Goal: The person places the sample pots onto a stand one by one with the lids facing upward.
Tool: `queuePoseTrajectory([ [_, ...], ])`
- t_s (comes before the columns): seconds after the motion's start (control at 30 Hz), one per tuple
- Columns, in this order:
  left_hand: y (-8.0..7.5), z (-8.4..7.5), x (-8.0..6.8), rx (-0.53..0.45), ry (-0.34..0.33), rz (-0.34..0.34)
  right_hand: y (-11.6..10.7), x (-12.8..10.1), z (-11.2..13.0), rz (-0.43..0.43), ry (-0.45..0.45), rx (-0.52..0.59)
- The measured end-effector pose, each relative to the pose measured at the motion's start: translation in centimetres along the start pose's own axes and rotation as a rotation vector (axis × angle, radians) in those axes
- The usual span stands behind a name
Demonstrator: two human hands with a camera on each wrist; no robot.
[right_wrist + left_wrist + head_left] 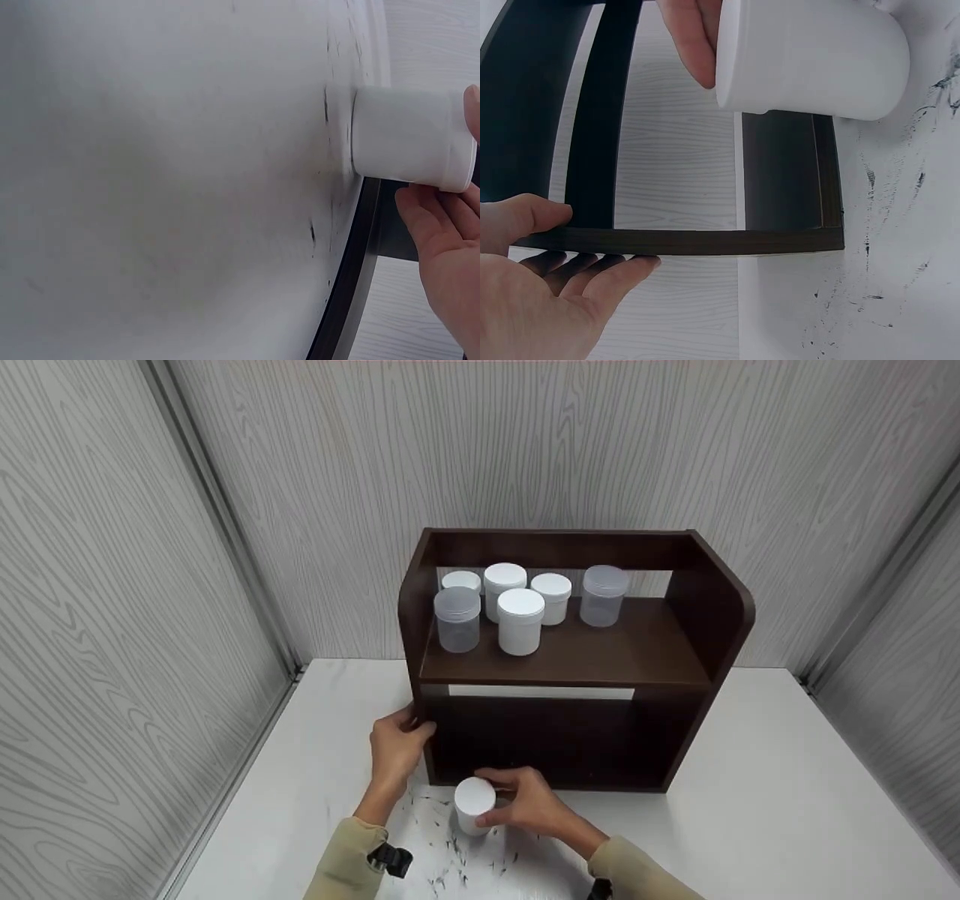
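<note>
On the white table (787,780), just beyond both hands, I see the dark brown shelf unit (705,607), the largest object here. No brand, label or writing is legible on any surface in the three views. My left hand (396,744) grips the unit's left side panel near its lower front edge: in the left wrist view the thumb lies on one face of the board and the fingers (607,271) lie flat along the other, so the panel is pinched between them. My right hand (525,802) holds the white jar (475,805), fingers curled about its lidded top; the jar stands upright on the table, just in front of the shelf's lower opening and immediately right of the left hand's grip. In the right wrist view the jar's base meets the tabletop while the fingertips wrap its upper rim. Above and behind the grip, on the upper shelf, stand six jars: four white-lidded jars (520,621) and two translucent jars (603,595). Dark scuff marks (450,855) fleck the table beneath the wrists.
</note>
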State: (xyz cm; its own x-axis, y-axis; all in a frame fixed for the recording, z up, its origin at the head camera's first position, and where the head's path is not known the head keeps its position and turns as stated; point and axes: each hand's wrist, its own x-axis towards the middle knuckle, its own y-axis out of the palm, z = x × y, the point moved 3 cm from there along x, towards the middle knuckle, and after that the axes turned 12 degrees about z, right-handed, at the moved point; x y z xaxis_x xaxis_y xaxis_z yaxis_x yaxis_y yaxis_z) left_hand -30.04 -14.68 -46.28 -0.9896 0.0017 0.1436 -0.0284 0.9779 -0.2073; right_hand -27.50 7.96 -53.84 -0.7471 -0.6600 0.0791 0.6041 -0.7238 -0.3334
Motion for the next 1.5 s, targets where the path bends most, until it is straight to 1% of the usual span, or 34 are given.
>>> queuePoseTrajectory([
  [0.3,0.2,0.2,-0.2,-0.007,-0.018,-0.011,0.3,-0.1,-0.7,-0.012,0.016,0.028],
  [0.5,0.3,0.0,-0.2,-0.017,-0.023,-0.016,0.4,-0.1,-0.7,-0.012,0.001,0.050],
  [0.8,0.2,0.1,-0.2,-0.020,-0.021,-0.016,0.3,-0.6,-0.7,-0.010,0.012,0.088],
  [1.03,0.3,0.1,-0.3,-0.018,0.001,0.013,-0.3,-1.7,0.0,-0.012,0.007,0.089],
  [1.3,0.3,0.0,-0.2,-0.007,-0.004,0.001,-1.4,-3.2,0.8,-0.007,0.005,0.100],
  [1.5,0.1,-0.1,-0.1,0.005,0.000,-0.008,-2.4,-4.2,1.7,0.013,-0.001,0.101],
])
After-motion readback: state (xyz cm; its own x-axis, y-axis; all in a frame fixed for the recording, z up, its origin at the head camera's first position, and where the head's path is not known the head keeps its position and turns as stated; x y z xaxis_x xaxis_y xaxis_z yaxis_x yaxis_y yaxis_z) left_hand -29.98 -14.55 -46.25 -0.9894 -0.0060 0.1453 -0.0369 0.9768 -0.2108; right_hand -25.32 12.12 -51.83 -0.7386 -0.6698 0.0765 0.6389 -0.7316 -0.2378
